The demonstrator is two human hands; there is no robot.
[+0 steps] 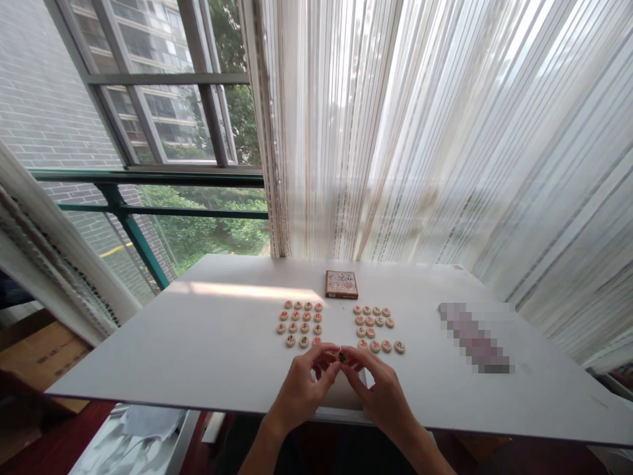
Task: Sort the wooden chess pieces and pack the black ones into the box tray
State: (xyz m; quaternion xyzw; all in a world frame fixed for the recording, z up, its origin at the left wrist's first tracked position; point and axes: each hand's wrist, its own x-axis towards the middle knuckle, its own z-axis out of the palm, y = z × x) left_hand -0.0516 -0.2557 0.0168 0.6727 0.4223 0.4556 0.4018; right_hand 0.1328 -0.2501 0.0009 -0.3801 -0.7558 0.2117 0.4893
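Note:
Near the front edge of the white table (222, 369), my left hand (307, 381) and my right hand (380, 381) meet fingertip to fingertip. Between them they pinch one round wooden piece (341, 357) with a dark character facing up. Rows of similar round pieces (295, 316) marked in red or black lie beyond my left hand. A second group of pieces (370, 321) lies beyond my right hand, its front row close to my fingers. Below my hands is a pale surface, partly hidden, that I cannot make out.
A flat brown box (341, 284) with writing lies behind the pieces. On the right of the table is a pixelated pinkish object (477, 338). Curtains (395, 132) hang along the table's far edge. A cardboard box (39, 356) stands at lower left.

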